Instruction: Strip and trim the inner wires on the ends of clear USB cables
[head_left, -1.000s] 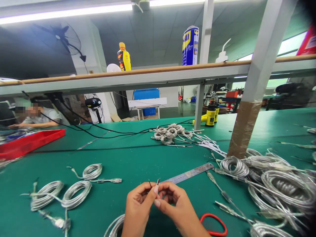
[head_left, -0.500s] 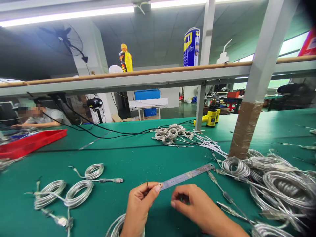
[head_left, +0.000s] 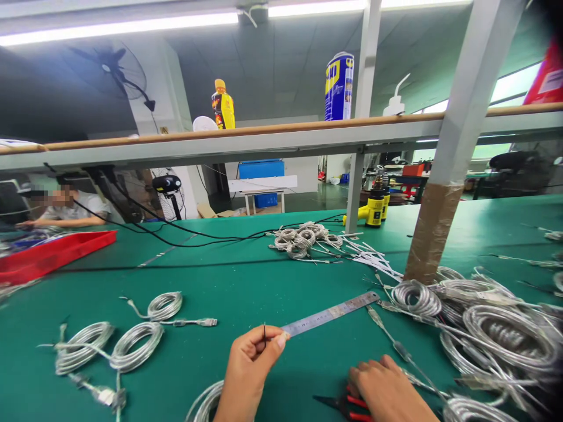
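Note:
My left hand is closed in a pinch on a cable end, and a short dark wire sticks up between its fingers. Under that wrist lies a coil of clear-jacketed cable. A steel ruler slants across the mat just beyond my left fingertips. My right hand is lower right, fingers curled around the red handles of dark-jawed pliers that lie on the mat. The hand partly covers the handles.
Three coiled USB cables lie at left, near a red tray. A large cable pile fills the right side by a taped post. Farther back are a smaller cable pile, white strips and yellow heat guns.
My right hand has moved right and down, away from the ruler, onto the pliers, which have come into view. My left hand keeps its pinch in nearly the same place.

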`<state>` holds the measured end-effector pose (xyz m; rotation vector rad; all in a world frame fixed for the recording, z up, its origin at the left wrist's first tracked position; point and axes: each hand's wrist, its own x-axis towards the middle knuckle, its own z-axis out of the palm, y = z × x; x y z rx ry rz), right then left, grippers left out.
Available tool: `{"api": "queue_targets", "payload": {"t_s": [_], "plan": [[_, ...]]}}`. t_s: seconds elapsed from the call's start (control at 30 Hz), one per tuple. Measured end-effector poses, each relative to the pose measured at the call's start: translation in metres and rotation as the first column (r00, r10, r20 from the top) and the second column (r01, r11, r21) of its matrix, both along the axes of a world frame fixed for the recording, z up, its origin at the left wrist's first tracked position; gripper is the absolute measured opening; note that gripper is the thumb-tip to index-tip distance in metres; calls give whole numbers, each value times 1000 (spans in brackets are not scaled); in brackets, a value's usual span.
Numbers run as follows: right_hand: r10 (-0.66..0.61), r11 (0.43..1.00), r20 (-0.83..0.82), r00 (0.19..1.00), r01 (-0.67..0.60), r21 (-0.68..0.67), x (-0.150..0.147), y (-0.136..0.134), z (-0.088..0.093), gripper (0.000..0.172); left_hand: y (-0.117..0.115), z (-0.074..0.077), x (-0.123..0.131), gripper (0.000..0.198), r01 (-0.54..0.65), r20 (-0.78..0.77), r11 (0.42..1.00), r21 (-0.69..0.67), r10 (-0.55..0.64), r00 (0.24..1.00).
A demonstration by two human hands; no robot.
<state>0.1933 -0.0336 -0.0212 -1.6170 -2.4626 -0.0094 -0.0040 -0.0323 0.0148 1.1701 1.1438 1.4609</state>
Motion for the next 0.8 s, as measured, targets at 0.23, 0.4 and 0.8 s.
{"api": "queue_targets", "payload": {"t_s": [0.23,0.4,0.8], "plan": [[-98,969,-653,751,-77,-234,-27,18,22,7,0,-2,0,26,30,-46,999,-15,-31,998],[-85,920,-901,425,-313,-234,-50,18,17,18,1,-2,-3,25,84,-67,996,-25,-85,994],[-28,965,-657,753,-150,-213,-50,11,6,37,-1,-7,-4,21,92,-120,996,13,-90,989]]}}
